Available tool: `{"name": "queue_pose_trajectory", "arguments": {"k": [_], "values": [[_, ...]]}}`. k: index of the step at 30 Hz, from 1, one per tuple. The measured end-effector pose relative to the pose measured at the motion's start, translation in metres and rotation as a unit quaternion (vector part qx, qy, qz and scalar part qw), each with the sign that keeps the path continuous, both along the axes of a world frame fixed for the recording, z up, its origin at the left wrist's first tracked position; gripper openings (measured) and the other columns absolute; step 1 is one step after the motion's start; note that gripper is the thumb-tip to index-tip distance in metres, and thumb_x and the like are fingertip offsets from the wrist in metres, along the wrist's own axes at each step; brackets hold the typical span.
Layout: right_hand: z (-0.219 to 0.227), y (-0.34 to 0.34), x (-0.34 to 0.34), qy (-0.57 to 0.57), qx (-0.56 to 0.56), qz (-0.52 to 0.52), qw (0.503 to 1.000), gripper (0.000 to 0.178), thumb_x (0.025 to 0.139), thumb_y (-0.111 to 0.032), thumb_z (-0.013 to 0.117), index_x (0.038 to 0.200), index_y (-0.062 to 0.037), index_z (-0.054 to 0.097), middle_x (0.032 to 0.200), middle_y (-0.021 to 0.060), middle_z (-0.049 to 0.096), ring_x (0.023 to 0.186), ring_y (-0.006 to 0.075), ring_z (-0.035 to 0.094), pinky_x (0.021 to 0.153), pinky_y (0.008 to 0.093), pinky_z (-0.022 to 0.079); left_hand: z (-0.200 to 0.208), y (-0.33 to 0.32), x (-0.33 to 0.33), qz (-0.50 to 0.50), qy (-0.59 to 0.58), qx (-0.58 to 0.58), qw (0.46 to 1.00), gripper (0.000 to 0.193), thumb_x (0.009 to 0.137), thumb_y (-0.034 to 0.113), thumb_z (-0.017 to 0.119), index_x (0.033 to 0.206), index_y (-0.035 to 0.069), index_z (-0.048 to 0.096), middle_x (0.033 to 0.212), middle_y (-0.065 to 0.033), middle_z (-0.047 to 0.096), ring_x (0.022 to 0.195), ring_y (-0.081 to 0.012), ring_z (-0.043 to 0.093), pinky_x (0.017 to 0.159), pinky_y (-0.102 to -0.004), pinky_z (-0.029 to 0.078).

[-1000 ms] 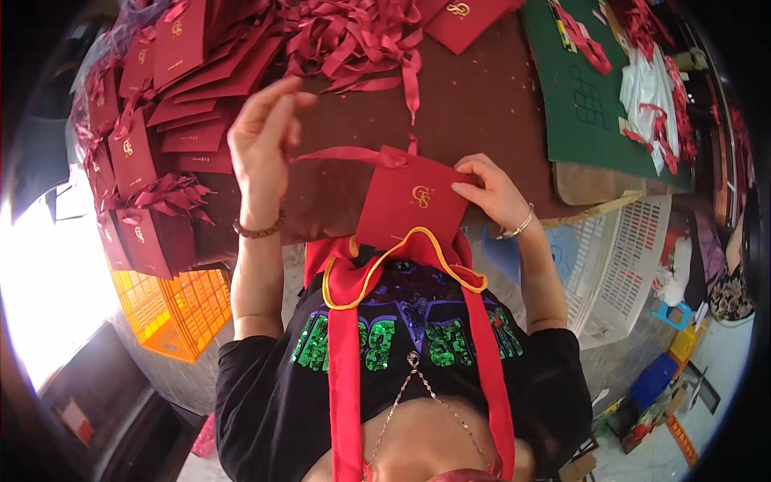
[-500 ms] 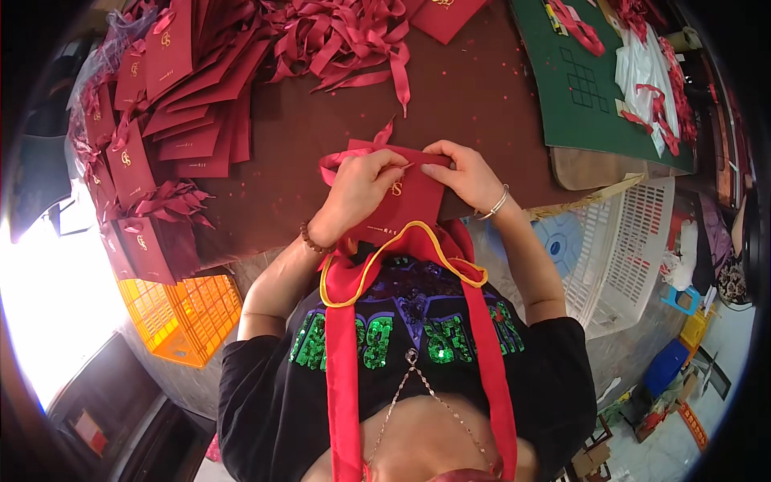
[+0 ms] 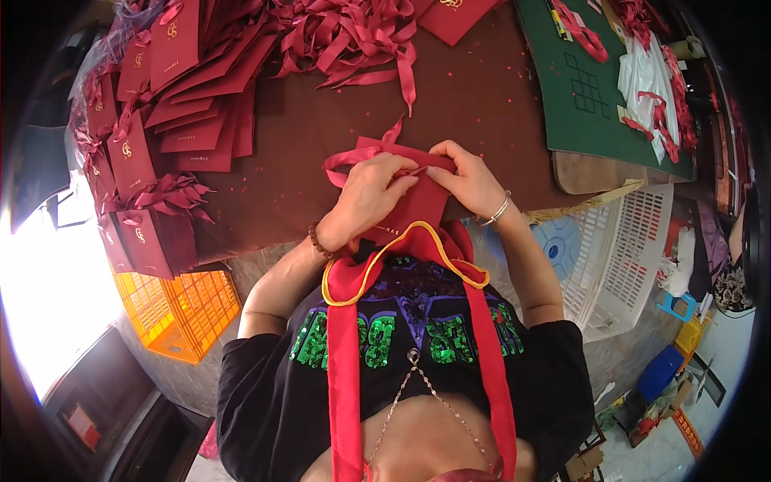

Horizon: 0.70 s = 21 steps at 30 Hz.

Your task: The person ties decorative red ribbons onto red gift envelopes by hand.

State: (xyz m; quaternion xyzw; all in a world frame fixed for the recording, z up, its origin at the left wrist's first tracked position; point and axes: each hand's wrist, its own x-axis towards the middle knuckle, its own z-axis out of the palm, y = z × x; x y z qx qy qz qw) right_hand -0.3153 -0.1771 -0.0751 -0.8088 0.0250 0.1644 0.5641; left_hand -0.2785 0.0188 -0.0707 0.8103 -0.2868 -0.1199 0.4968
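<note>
A small dark-red paper gift bag (image 3: 426, 207) lies flat at the table's near edge, under both hands. From its far left side loops a crimson ribbon (image 3: 345, 158), one end pointing away from me. My left hand (image 3: 365, 193) is closed, with thumb and forefinger pinching a thin piece of ribbon over the bag's upper part. Beside it, my right hand (image 3: 472, 183) grips the bag's top right edge between thumb and fingers, the thumb tip close to the left fingertips. The left hand covers most of the bag's gold emblem.
Stacked red gift bags (image 3: 193, 120) fill the brown table's left side. A heap of loose ribbons (image 3: 345, 40) lies at the far middle. A green cutting mat (image 3: 574, 96) is at right, bearing a white plastic bag (image 3: 642, 76). An orange crate (image 3: 181, 313) and white crate (image 3: 622, 257) stand below.
The left hand has shifted slightly over the bag and now covers its emblem. Its fingertips remain close to the right thumb. The view has moved a little.
</note>
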Motion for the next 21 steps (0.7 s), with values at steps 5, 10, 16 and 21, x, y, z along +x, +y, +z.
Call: {"name": "queue_pose_trajectory", "arguments": {"k": [5, 10, 16, 21], "values": [[0.006, 0.001, 0.000, 0.010, 0.002, 0.004, 1.000, 0.022, 0.085, -0.015, 0.060, 0.101, -0.0012, 0.052, 0.087, 0.0024, 0.058, 0.077, 0.0061, 0.051, 0.065, 0.0230, 0.044, 0.000, -0.003, -0.001, 0.032, 0.020, 0.037, 0.999, 0.014, 0.082, 0.008, 0.062, 0.091, -0.002, 0.062, 0.077, -0.0118, 0.063, 0.065, -0.0193, 0.063, 0.058, -0.0311, 0.047], [0.010, 0.003, 0.000, -0.008, -0.022, 0.001, 1.000, 0.026, 0.083, -0.016, 0.062, 0.100, 0.0008, 0.052, 0.086, 0.0114, 0.061, 0.078, 0.0163, 0.058, 0.068, 0.0285, 0.046, 0.009, -0.012, 0.001, 0.051, -0.022, 0.062, 0.997, 0.008, 0.078, 0.010, 0.061, 0.081, 0.003, 0.060, 0.078, -0.0116, 0.060, 0.075, -0.0305, 0.060, 0.063, -0.0401, 0.046], [0.007, 0.002, -0.002, -0.010, -0.006, -0.007, 1.000, 0.026, 0.082, -0.014, 0.062, 0.101, 0.0010, 0.053, 0.085, 0.0115, 0.061, 0.076, 0.0170, 0.058, 0.067, 0.0291, 0.046, 0.005, -0.014, 0.002, 0.028, -0.119, 0.071, 0.990, 0.005, 0.076, 0.009, 0.060, 0.077, 0.005, 0.059, 0.074, -0.0106, 0.058, 0.072, -0.0303, 0.058, 0.062, -0.0405, 0.046], [0.012, 0.005, -0.003, 0.006, -0.009, -0.013, 1.000, 0.024, 0.082, -0.012, 0.062, 0.102, -0.0009, 0.053, 0.085, 0.0049, 0.060, 0.071, 0.0091, 0.052, 0.063, 0.0254, 0.044, 0.005, -0.015, 0.001, 0.033, -0.145, 0.079, 0.986, 0.007, 0.075, 0.006, 0.063, 0.076, 0.003, 0.057, 0.073, -0.0109, 0.058, 0.069, -0.0297, 0.057, 0.060, -0.0397, 0.044]]}}
